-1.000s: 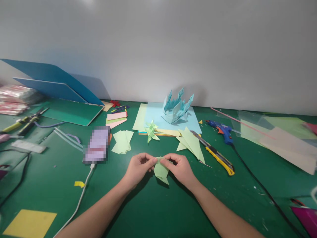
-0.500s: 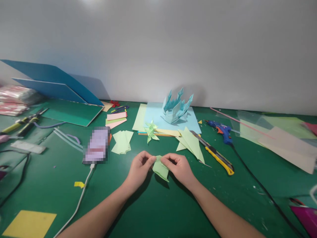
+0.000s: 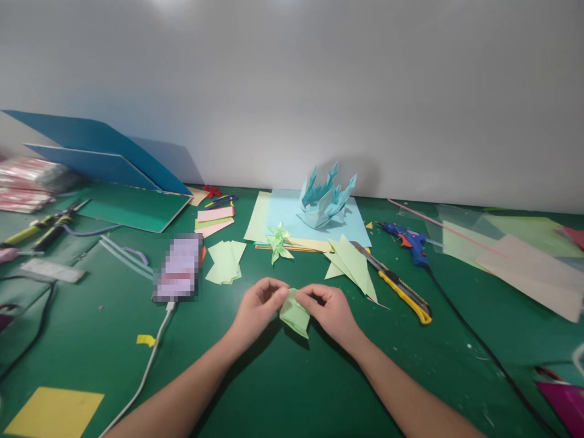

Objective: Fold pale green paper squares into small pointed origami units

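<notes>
A folded piece of light green paper (image 3: pixel 294 316) is held just above the green mat (image 3: pixel 283 389) in the middle. My left hand (image 3: pixel 256 310) pinches its upper left corner between thumb and fingers. My right hand (image 3: pixel 329 310) pinches the upper right edge, fingers curled. The paper's pointed lower end hangs down between my hands. Beyond my hands lie a stack of green paper pieces (image 3: pixel 224 260), a small green folded flower (image 3: pixel 279 240) and green paper triangles (image 3: pixel 353 263).
A blue folded paper crown (image 3: pixel 326 194) stands on light blue sheets by the wall. A yellow utility knife (image 3: pixel 401 289) and a blue glue gun (image 3: pixel 408 240) lie to the right. A phone (image 3: pixel 179 266) with a white cable lies left. Pliers, blue boards, loose sheets surround.
Both hands have shifted slightly up and away with the green paper, and the paper has tilted a little. Nothing else has moved.
</notes>
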Available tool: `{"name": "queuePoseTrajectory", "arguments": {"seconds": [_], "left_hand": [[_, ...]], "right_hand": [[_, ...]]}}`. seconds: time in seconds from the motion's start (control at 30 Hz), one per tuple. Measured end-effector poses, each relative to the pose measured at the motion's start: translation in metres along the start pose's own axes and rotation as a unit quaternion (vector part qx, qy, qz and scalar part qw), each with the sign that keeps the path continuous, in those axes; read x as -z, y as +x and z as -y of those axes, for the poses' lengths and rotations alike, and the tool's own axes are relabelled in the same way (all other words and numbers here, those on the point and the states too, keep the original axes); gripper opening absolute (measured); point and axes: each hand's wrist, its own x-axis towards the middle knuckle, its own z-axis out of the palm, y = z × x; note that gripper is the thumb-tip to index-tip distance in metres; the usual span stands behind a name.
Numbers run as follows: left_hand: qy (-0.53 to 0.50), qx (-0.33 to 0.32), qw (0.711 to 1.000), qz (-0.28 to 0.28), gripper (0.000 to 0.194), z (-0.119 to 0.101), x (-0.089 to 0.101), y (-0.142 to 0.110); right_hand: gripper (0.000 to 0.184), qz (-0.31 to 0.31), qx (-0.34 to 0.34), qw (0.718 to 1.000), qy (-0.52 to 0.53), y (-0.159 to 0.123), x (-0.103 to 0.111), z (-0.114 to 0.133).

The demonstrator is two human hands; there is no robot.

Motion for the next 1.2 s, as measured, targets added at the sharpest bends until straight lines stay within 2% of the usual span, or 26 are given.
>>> {"name": "queuePoseTrajectory", "arguments": {"seconds": [0.13,0.23,0.47,0.83,1.2], "left_hand": [[0.036,-0.002,0.999,-0.001,0.027,0.0029,0.0007,-0.0002],[0.027,0.001,1.000,-0.002,0.024,0.0030,0.0013,-0.0006],[-0.004,0.029,0.999,-0.018,0.031,-0.0007,0.0007,-0.0004],[-0.040,0.011,0.999,-0.031,0.033,-0.0004,0.0017,0.0005],[-0.059,0.031,0.997,-0.032,0.033,-0.0014,0.0030,0.0008]], "right_hand": [[0.023,0.010,0.021,1.000,-0.018,-0.0008,-0.0020,0.0022],[0.022,0.004,0.015,1.000,-0.013,0.0000,-0.0018,0.0011],[0.023,-0.029,-0.018,0.999,0.017,0.0011,0.0000,-0.0018],[0.023,-0.005,-0.016,1.000,0.000,0.0005,0.0001,0.0003],[0.025,0.020,-0.024,0.999,0.008,0.0001,0.0004,-0.0022]]}}
